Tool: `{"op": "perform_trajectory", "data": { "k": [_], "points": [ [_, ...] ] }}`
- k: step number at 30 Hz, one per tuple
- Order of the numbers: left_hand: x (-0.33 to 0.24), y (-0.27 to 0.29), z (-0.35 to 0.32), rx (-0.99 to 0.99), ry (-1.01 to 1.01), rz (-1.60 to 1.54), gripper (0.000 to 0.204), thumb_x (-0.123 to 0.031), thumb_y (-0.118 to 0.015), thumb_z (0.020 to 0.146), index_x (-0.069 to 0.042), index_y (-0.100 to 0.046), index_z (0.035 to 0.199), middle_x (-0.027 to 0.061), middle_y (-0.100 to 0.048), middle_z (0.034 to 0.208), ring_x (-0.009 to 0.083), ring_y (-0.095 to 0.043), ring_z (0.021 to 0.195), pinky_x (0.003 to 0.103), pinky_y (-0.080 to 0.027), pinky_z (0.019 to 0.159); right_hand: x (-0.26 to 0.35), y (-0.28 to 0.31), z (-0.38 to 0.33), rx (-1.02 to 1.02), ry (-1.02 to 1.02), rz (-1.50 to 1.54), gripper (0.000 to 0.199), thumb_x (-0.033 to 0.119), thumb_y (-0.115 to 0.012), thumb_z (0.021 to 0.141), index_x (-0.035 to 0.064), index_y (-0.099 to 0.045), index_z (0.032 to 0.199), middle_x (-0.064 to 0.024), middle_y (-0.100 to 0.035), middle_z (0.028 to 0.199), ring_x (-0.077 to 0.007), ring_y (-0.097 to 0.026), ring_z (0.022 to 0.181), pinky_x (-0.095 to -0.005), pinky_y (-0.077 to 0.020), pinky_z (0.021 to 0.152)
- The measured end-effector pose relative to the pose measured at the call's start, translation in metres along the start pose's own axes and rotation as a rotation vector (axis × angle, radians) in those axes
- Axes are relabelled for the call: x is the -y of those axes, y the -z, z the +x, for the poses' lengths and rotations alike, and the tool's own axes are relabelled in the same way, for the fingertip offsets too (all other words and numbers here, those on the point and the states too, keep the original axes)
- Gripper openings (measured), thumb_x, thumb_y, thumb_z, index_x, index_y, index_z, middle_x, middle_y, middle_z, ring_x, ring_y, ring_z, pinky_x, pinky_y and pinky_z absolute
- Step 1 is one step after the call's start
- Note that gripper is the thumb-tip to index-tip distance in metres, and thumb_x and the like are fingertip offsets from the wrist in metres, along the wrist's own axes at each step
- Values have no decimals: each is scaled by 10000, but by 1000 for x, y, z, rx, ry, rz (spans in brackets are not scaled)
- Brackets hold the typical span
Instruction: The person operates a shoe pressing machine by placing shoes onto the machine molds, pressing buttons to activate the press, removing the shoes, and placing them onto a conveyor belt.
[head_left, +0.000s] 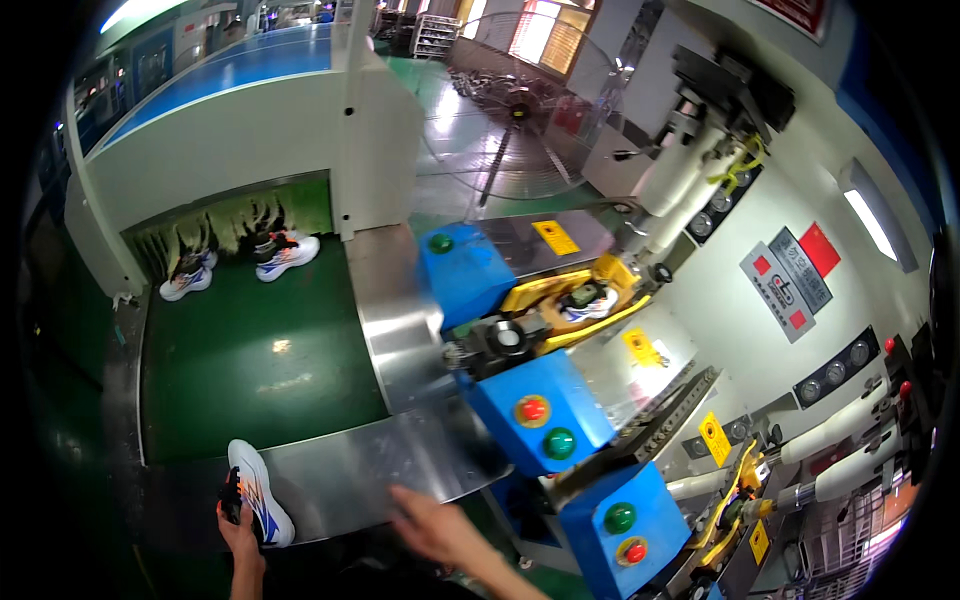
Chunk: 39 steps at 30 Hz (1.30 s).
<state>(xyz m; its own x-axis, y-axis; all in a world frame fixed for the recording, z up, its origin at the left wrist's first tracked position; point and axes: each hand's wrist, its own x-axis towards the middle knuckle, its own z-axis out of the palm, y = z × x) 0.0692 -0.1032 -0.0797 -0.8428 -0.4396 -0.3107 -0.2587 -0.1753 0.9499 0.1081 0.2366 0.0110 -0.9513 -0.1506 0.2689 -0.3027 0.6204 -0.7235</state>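
Observation:
At the lower left, my left hand (240,538) grips a white sneaker (258,490) with blue and orange marks by its dark opening. The sneaker lies tilted on its side over the steel ledge (350,470). My right hand (435,525), somewhat blurred, hovers by the ledge's front edge with fingers apart and nothing in it. Two similar sneakers, a left one (190,275) and a right one (287,256), stand on the green conveyor belt (270,340) by the bristle curtain. Another sneaker (588,300) sits between yellow pads in the pressing machine.
Blue control boxes with buttons, a near one (625,530), a middle one (540,415) and a far one (465,270), jut out at the right. A second press station (735,510) stands lower right. A large fan (518,105) is behind, and a white machine housing (230,140) spans the belt.

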Motion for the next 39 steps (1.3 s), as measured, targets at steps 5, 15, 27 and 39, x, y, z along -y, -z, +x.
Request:
{"op": "perform_trajectory", "data": {
  "k": [5, 15, 27, 39],
  "points": [
    [33, 71, 89, -141, -207, 613, 506, -51, -657, 779, -5, -443, 1235, 170, -553, 1195, 291, -551, 1113, 375, -416, 961, 14, -25, 66, -60, -448, 273, 294, 64, -590, 874, -8, -574, 1159, -154, -666, 1048, -234, -665, 941, -342, -529, 807],
    [-14, 114, 301, -94, -277, 747, 719, -235, -671, 830, 25, -310, 1395, 254, -361, 1412, 387, -333, 1333, 448, -243, 1126, 16, -262, 348, 508, -207, 208, 478, 187, -681, 842, -18, -511, 1238, -191, -592, 1204, -270, -608, 1088, -363, -527, 854],
    [48, 84, 471, -148, -565, 1014, 468, -151, -590, 844, 28, -496, 1266, 184, -451, 1388, 358, -419, 1293, 491, -312, 1077, -38, -515, 770, 471, 302, -652, 799, 614, -718, 666, 43, -535, 1195, -173, -656, 1047, -317, -648, 959, -409, -522, 828],
    [21, 106, 446, -97, -279, 758, 614, -267, -639, 856, 7, -402, 1351, 196, -382, 1433, 351, -343, 1341, 459, -269, 1111, 8, -273, 223, 590, -746, 359, 737, 299, -765, 764, 40, -440, 1373, -108, -626, 1142, -212, -590, 1021, -332, -455, 921]
  ]
}}
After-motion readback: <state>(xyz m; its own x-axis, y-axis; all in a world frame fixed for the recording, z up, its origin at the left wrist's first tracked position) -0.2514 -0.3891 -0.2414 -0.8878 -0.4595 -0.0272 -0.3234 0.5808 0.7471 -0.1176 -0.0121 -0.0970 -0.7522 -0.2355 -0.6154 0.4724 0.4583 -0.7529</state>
